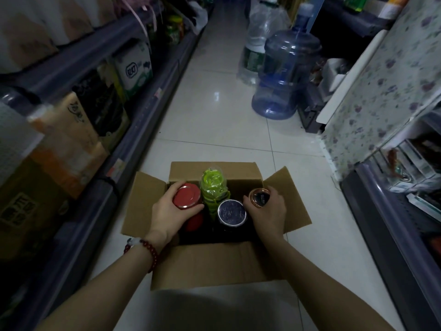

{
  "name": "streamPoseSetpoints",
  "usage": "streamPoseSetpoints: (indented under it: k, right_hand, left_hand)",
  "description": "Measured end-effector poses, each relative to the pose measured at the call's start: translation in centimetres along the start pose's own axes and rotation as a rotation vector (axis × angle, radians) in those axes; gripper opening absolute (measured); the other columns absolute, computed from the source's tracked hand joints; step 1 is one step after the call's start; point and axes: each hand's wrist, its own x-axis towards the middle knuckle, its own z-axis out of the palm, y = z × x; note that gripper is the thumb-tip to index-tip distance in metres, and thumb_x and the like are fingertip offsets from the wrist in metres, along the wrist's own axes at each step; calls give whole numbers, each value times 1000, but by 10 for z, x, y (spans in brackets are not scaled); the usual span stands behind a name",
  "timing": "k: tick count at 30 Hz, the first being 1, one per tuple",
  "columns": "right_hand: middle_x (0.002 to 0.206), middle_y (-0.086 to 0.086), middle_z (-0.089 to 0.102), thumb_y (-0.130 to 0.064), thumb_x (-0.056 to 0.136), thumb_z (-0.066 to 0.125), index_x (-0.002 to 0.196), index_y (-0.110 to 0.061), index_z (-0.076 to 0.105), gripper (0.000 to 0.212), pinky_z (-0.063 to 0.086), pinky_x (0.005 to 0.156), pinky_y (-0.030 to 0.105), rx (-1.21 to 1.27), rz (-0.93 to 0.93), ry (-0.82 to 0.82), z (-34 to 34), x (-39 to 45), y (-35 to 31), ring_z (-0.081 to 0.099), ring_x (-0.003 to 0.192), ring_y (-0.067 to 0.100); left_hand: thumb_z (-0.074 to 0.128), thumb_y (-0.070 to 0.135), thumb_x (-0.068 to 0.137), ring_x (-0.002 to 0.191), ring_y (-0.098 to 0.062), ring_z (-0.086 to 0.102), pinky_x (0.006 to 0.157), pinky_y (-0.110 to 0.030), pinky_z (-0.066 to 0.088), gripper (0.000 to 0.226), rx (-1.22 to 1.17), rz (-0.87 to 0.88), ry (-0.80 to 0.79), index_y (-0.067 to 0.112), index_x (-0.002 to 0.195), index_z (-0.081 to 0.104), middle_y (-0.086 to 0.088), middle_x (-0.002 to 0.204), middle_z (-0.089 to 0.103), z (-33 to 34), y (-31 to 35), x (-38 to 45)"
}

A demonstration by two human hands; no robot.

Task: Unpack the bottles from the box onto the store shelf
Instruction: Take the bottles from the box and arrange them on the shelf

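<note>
your left hand [164, 212] fingers curl around the red-lidded jar [186, 196]; right hand [268, 207] fingers grip the copper-lidded bottle [260, 198]. likely heavy, breakable: grasp below lids.

Both bare forearms reach forward and down, slightly converging. The left hand [164, 211] has its fingers curled around a red lid [186, 196], the thumb on the near side. The right hand [268, 210] grips a copper lid [260, 197] with curled fingers. The left wrist wears a bead bracelet [145, 249].
</note>
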Motion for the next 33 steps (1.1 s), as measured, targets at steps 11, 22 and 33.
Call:
streamPoseSetpoints:
  k: [11,22,33]
  right_hand:
    - [121,3,58,-36,69,83,129,-11,51,73,33,82,13,-60,-26,-98,-78,6,-105,55,111,16]
    - [114,-4,56,-39,72,80,124,-19,53,62,33,68,-7,26,91,-82,-229,19,-265,50,98,5]
    - [108,-1,62,-44,65,79,115,-21,58,60,49,92,29,81,68,-17,-418,69,-427,59,103,16]
  left_hand:
    - [90,40,53,102,-13,59,91,-27,49,79,61,-112,15,28,121,51,5,111,64,-47,110,7]
    - [90,39,54,106,-15,56,93,-29,47,83,120,-73,-79,28,124,48,5,116,60,-109,324,-5]
    - [89,33,58,100,-13,53,86,-22,43,79,47,28,-125,25,126,47,6,111,57,-143,592,-14]
